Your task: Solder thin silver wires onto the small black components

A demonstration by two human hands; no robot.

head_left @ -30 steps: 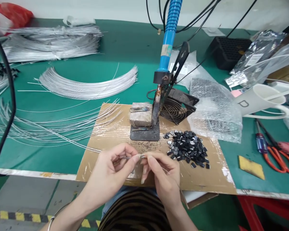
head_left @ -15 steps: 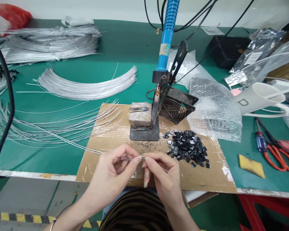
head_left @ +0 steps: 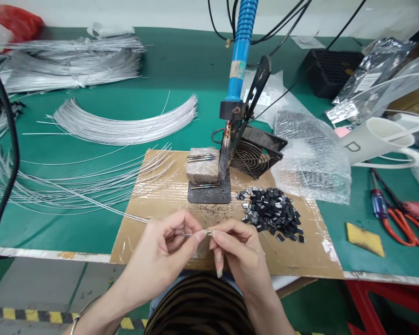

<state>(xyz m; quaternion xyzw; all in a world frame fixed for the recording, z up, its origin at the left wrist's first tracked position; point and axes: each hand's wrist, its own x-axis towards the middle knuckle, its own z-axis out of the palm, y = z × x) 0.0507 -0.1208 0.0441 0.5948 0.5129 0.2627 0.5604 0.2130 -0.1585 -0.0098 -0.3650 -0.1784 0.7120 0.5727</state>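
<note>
My left hand point(head_left: 172, 246) is closed in a pinch around thin whitish-grey wires point(head_left: 134, 217), which trail off to the left. My right hand point(head_left: 240, 249) meets it fingertip to fingertip, pinching the wire at its end; the exact join between the fingers is too small to make out. Both hands hover above the near edge of a brown cardboard sheet point(head_left: 153, 186). Just beyond them stands a blue-handled soldering iron point(head_left: 238, 74), clamped tip down over a dark base plate point(head_left: 211, 196). To the right lies a heap of small black connector-like pieces point(head_left: 274, 211).
A wrapped block point(head_left: 202, 167) with metal rods sits beside the iron. Behind are a small fan point(head_left: 254, 156) and bubble wrap point(head_left: 310, 158). Wire bundles point(head_left: 125, 125) lie left. At right are a white mug point(head_left: 377, 142), a yellow sponge point(head_left: 365, 238) and orange-handled scissors point(head_left: 401, 228).
My right hand has shifted slightly right and turned a little, its lower fingers moving down and right. The left hand keeps its pinch, almost in place.
</note>
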